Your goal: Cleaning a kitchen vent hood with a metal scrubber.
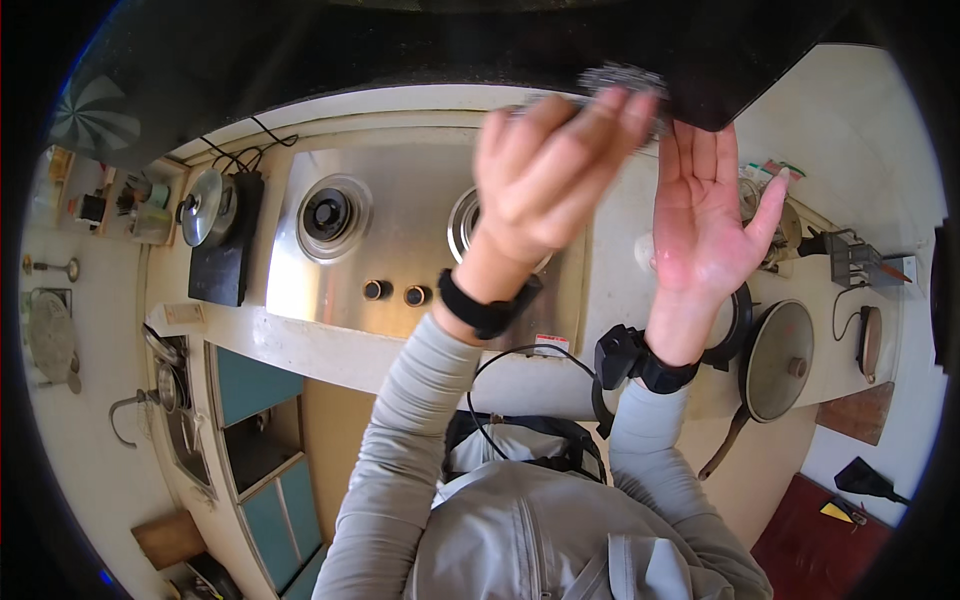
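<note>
My left hand [551,169], blurred, holds what looks like a metallic scouring pad [622,79] against or just before the dark range hood [420,45]. Its back faces me, and the hand is above the right part of the steel gas hob [405,195]. Beside it my right hand [701,217] has its palm towards me, fingers up and thumb apart, holding nothing visible. Its fingertips are at the hood's lower right corner, partly hidden by it. Both wrists wear black straps with devices.
A glass-lidded pot [210,206] sits on a black appliance [225,270] at the left. To the right are a lidded frying pan [776,360] on the counter and a grey rack [851,259]. Blue cabinet doors [255,382] stand lower left. A black cable [525,349] hangs between my wrists.
</note>
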Demonstrator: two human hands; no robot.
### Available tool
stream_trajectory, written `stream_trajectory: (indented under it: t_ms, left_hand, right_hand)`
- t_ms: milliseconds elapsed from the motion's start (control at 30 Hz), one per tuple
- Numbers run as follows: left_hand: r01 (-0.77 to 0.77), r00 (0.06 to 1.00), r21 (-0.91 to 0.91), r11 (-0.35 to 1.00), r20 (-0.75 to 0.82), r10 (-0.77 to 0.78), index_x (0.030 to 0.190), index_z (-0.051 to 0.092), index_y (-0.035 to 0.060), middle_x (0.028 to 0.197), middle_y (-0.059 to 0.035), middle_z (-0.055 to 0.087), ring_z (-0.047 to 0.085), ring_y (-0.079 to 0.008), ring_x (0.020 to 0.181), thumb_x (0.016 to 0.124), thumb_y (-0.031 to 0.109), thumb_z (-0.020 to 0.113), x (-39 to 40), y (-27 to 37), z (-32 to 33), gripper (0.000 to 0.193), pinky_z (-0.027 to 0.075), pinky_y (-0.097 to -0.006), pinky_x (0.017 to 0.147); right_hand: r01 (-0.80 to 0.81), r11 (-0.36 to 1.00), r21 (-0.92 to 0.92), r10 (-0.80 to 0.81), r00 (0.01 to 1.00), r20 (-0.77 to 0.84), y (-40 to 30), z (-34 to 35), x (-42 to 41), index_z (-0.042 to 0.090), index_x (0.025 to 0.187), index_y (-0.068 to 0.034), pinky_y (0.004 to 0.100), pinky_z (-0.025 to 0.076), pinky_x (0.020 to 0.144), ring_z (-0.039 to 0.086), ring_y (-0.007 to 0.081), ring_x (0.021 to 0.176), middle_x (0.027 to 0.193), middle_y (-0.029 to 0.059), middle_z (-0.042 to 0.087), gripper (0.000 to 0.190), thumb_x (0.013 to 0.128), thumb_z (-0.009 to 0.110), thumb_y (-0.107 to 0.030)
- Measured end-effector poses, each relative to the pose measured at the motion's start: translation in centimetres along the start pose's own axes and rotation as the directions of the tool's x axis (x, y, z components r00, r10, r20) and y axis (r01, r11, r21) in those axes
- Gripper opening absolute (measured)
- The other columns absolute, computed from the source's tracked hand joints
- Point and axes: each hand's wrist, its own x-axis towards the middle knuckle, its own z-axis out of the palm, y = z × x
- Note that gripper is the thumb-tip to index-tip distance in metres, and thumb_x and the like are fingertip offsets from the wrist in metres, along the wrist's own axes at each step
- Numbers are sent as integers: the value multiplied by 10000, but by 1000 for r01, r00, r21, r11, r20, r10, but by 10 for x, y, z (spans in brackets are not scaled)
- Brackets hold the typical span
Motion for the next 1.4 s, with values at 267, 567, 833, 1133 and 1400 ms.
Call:
stream_trajectory:
  t_ms: [267, 567, 833, 1133, 1400]
  left_hand:
    - [-47, 990, -147, 988, 125, 65, 928, 713, 79, 929, 0, 623, 526, -151, 760, 591, 116, 657, 13, 20, 7, 343, 384, -254, 574]
    - [-96, 975, -162, 982, 184, 126, 959, 694, 95, 937, 29, 598, 519, -152, 744, 577, 133, 618, 19, 23, 10, 391, 360, -270, 565]
    - [-84, 975, -151, 985, 192, 113, 928, 707, 98, 970, 27, 622, 502, -159, 731, 534, 121, 678, 12, 8, -1, 395, 373, -276, 562]
    - [-135, 956, -141, 981, 242, 167, 902, 713, 116, 962, 36, 619, 498, -168, 735, 513, 124, 646, 21, 8, -1, 395, 382, -276, 577]
    - [-147, 958, -108, 983, 234, 169, 915, 715, 95, 968, 32, 625, 488, -152, 754, 584, 134, 659, 14, -2, -6, 338, 379, -271, 591]
  right_hand:
    - [-318, 898, 305, 101, 823, 559, -6, -43, 10, 309, 1326, 107, 407, 163, 1120, 300, 296, 1307, 1361, 247, 367, 741, 905, 362, -501]
    - [-222, 943, 247, 111, 912, 395, -9, -40, 8, 381, 1279, 90, 394, 199, 1100, 358, 302, 1264, 1308, 229, 437, 706, 898, 397, -503]
    - [6, 995, -102, -15, 996, -85, 0, 8, -2, 276, 1325, 135, 388, 193, 1106, 317, 309, 1291, 1345, 265, 371, 865, 876, 329, -602]
    - [-235, 960, 154, 139, 873, 467, -13, -39, 13, 273, 1329, 133, 375, 194, 1104, 335, 305, 1273, 1335, 261, 385, 889, 868, 321, -625]
    - [-61, 996, -72, 68, 993, 94, -9, -14, 7, 287, 1323, 135, 379, 209, 1096, 341, 327, 1265, 1335, 269, 384, 914, 859, 297, -653]
